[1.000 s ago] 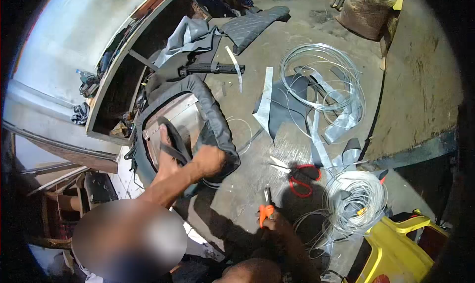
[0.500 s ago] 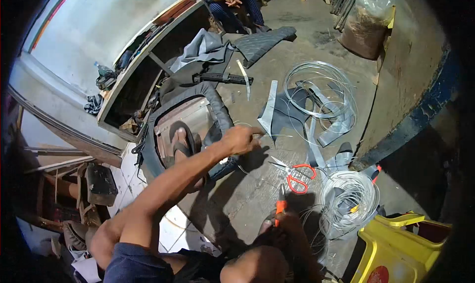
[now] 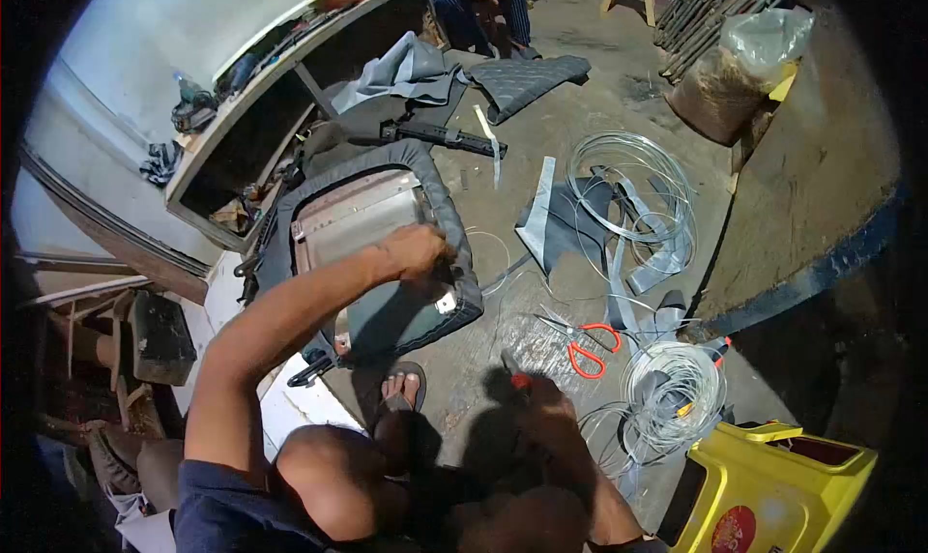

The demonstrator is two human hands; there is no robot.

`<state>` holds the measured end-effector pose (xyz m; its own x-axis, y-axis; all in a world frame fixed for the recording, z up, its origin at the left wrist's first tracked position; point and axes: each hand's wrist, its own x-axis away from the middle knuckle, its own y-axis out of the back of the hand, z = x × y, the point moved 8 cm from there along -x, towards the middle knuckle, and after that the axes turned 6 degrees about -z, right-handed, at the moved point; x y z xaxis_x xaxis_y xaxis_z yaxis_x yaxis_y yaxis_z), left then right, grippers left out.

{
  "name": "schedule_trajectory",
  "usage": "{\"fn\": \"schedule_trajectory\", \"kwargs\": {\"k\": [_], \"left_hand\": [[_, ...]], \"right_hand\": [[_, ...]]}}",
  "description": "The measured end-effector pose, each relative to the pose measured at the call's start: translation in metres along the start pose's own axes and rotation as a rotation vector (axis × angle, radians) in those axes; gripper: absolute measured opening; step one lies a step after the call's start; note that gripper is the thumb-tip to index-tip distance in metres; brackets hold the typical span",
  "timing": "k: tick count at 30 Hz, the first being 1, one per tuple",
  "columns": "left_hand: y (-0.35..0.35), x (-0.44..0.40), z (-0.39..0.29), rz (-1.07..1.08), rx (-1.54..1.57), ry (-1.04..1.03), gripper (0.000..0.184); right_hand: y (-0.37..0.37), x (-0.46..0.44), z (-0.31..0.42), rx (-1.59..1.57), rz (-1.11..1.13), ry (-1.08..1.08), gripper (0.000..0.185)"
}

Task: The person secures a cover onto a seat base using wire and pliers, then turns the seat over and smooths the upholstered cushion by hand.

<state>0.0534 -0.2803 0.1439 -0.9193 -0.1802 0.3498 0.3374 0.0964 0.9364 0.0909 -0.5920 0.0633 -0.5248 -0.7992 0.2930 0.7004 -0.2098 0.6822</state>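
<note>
An upturned seat (image 3: 353, 215) lies on the floor, its dark quilted cover wrapped around the edges of a metal pan. My left hand (image 3: 418, 251) is over its right side near the cover's edge, fingers closed; whatever they grip is hidden. My right hand (image 3: 548, 408) is low in the middle, wrapped around pliers (image 3: 520, 380) with red handles, which point up and left. Just right of the pliers, scissors (image 3: 586, 352) with red handles lie partly spread on the floor. A thin wire (image 3: 505, 263) curves over the floor beside the seat.
Coiled wire (image 3: 674, 389) and a looser wire coil (image 3: 633, 142) lie at right among grey fabric scraps (image 3: 570, 215). A yellow plastic part (image 3: 783, 485) stands bottom right. Behind are a shelf (image 3: 184, 190), a bag (image 3: 720, 94) and a seated person (image 3: 483, 7).
My left hand has moved left from beside the seat to over its right side. My foot has come off the seat onto the floor. The pliers have shifted slightly left, and the view has shifted.
</note>
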Motion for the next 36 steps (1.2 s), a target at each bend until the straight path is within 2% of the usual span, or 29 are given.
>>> {"fn": "schedule_trajectory", "kwargs": {"k": [1, 3, 5, 7, 9, 10, 13, 15, 18, 19, 21, 22, 24, 26, 29, 31, 33, 34, 36], "left_hand": [[-0.018, -0.002, 0.004, -0.018, 0.067, -0.02, 0.035], [-0.055, -0.017, 0.017, -0.118, 0.094, -0.119, 0.038], [-0.072, -0.03, 0.021, -0.213, 0.141, -0.223, 0.041], [-0.081, -0.036, 0.026, -0.146, 0.118, -0.217, 0.034], [-0.083, -0.034, 0.028, -0.211, 0.203, -0.234, 0.033], [-0.082, -0.034, 0.03, -0.207, 0.183, -0.22, 0.034], [-0.091, -0.038, 0.034, -0.275, 0.176, -0.25, 0.039], [-0.092, -0.037, 0.036, -0.234, 0.155, -0.192, 0.032], [-0.094, -0.037, 0.034, -0.293, 0.18, -0.219, 0.032], [-0.094, -0.037, 0.036, -0.292, 0.173, -0.213, 0.031], [-0.095, -0.038, 0.037, -0.337, 0.171, -0.207, 0.033], [-0.092, -0.036, 0.037, -0.327, 0.18, -0.216, 0.035], [-0.089, -0.035, 0.038, -0.259, 0.192, -0.261, 0.036], [-0.09, -0.032, 0.037, -0.304, 0.207, -0.251, 0.034], [-0.092, -0.034, 0.037, -0.339, 0.227, -0.255, 0.032], [-0.094, -0.037, 0.037, -0.364, 0.222, -0.241, 0.03], [-0.091, -0.034, 0.037, -0.365, 0.208, -0.248, 0.029], [-0.09, -0.033, 0.037, -0.349, 0.212, -0.242, 0.028], [-0.093, -0.034, 0.038, -0.372, 0.215, -0.241, 0.026]], "right_hand": [[0.0, -0.005, 0.02, 0.067, 0.05, 0.12, 0.044], [-0.005, -0.022, 0.025, 0.019, -0.011, 0.089, 0.038], [0.007, -0.037, 0.088, 0.483, -0.109, 0.387, 0.032], [0.01, -0.051, 0.127, 0.718, -0.128, 0.457, 0.023], [-0.003, -0.072, 0.142, 0.904, -0.031, 0.411, 0.027], [-0.009, -0.076, 0.149, 1.065, -0.033, 0.468, 0.032], [-0.02, -0.085, 0.155, 1.154, -0.098, 0.418, 0.038], [-0.03, -0.086, 0.156, 1.223, -0.006, 0.364, 0.04], [-0.041, -0.086, 0.164, 1.37, 0.087, 0.262, 0.04], [-0.046, -0.088, 0.168, 1.383, 0.094, 0.254, 0.04], [-0.056, -0.09, 0.156, 1.223, 0.205, 0.036, 0.047], [-0.059, -0.09, 0.165, 1.209, 0.083, 0.101, 0.046], [-0.067, -0.092, 0.162, 1.179, 0.055, 0.066, 0.042], [-0.069, -0.091, 0.169, 1.177, -0.047, 0.07, 0.038], [-0.072, -0.093, 0.163, 1.117, -0.044, -0.013, 0.039], [-0.074, -0.09, 0.163, 1.238, -0.08, 0.061, 0.039], [-0.078, -0.093, 0.166, 1.211, -0.037, 0.04, 0.04], [-0.082, -0.094, 0.156, 1.196, 0.13, -0.074, 0.047], [-0.081, -0.095, 0.162, 1.184, 0.159, -0.084, 0.047]]}}
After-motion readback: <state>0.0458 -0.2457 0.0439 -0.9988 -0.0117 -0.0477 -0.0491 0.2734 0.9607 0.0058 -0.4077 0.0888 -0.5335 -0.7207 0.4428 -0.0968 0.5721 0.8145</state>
